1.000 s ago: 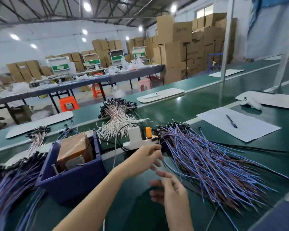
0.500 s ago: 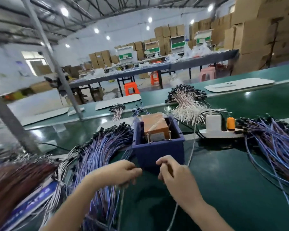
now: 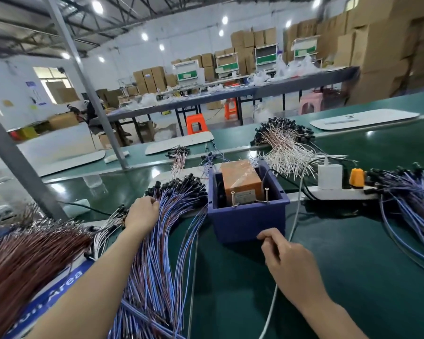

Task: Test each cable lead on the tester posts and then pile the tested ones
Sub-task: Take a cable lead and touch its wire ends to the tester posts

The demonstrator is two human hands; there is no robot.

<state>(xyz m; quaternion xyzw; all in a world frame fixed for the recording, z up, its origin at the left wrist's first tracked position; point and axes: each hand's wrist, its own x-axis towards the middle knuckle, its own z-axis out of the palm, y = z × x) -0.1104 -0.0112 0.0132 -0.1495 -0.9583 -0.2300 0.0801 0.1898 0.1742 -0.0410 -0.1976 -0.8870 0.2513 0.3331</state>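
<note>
A blue bin (image 3: 247, 221) holds the tester, an orange-brown box (image 3: 240, 177) with two metal posts (image 3: 233, 199) at its front. Left of the bin lies a big pile of blue and purple cable leads (image 3: 171, 231) with black connectors at the far end. My left hand (image 3: 142, 214) rests on that pile, its fingers curled round leads near the connectors. Which lead it grips is hidden. My right hand (image 3: 279, 253) hovers just in front of the bin, fingers loosely curled, holding nothing I can see. A second heap of blue leads (image 3: 414, 192) lies at the right.
A white power strip (image 3: 340, 195) with a white charger (image 3: 329, 176) and an orange plug (image 3: 356, 177) sits right of the bin; its white cable (image 3: 296, 216) runs past my right hand. White leads (image 3: 287, 148) lie behind the bin, brown leads (image 3: 22, 260) at far left.
My view swung left from the right heap to the tester bin. Both hands were close together in front of the bin; my left hand has since moved left onto the pile.
</note>
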